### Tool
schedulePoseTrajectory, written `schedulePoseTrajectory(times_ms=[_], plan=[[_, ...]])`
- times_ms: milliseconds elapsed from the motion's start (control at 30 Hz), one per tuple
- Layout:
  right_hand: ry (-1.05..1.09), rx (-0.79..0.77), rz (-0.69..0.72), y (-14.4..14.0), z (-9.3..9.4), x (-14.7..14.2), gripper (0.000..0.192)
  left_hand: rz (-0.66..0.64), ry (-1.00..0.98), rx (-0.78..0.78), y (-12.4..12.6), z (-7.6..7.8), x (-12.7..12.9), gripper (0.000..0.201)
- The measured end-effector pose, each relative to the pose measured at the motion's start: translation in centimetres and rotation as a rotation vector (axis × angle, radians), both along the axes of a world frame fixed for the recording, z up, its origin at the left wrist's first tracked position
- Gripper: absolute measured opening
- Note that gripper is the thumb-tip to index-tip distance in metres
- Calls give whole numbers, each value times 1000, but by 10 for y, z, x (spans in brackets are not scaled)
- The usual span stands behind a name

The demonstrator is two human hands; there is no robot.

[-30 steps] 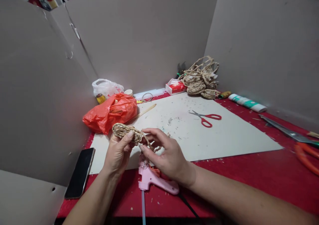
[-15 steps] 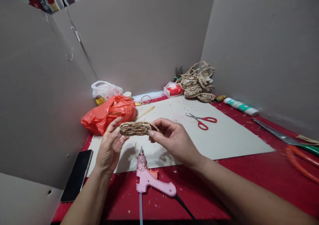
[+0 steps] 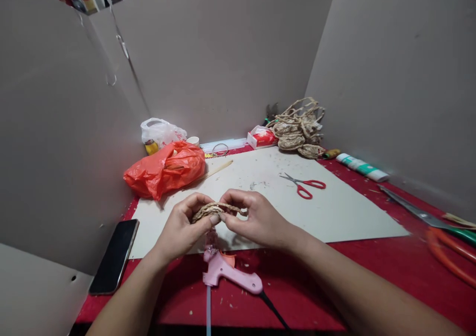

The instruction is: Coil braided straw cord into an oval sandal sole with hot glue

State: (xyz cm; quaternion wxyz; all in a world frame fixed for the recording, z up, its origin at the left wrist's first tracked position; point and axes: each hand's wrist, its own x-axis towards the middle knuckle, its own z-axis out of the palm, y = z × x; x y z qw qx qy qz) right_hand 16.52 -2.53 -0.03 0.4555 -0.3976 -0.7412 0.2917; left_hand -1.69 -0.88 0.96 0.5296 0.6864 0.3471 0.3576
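No readable text, label or number anywhere, not even on the red-and-white packet (image 3: 262,137).

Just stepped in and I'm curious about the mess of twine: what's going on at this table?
A person holds a small coiled piece of woven twine between both hands, the left hand and right hand pinching it above a white board. A pink glue gun lies just below the hands on the red table. Red scissors, an orange bag, a phone and a pile of similar twine pieces lie around.
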Motion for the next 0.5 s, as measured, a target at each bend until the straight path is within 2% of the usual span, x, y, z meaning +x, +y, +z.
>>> schedulePoseTrajectory(times_ms=[233, 367, 500], plan=[[23, -41, -6, -4, 1, 3, 4, 79, 18, 38, -3, 2, 3, 15], [31, 35, -34, -3, 1, 4, 7, 121, -88, -33, -1, -1, 2, 18], [188, 153, -164, -2, -2, 5, 24, 196, -185, -95, 4, -3, -2, 19]])
